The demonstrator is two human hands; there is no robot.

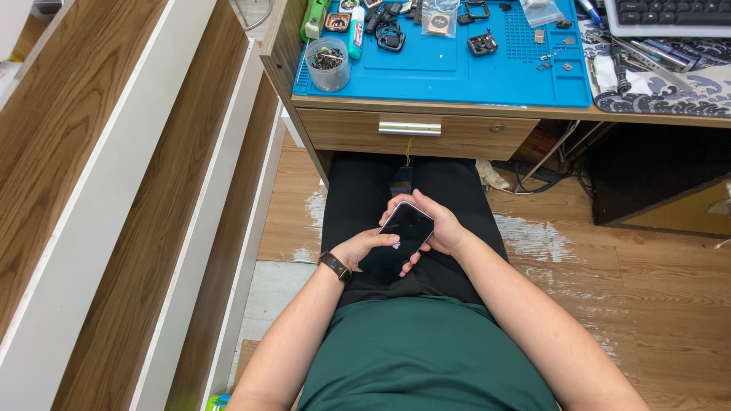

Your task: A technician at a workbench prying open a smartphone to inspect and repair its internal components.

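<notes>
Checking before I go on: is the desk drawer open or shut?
Shut: the drawer front sits flush under the desk edge, handle facing out, nothing inside showing.

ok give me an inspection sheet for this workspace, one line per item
surface: wooden desk with blue mat, drawer shut
job's things: dark-screened phone over the lap
clutter: clear cup of small parts, small black parts, keyboard
grippers: left hand and right hand both hold the phone
cables: tangle under the desk
surroundings: wood floor, shelving at left
</notes>
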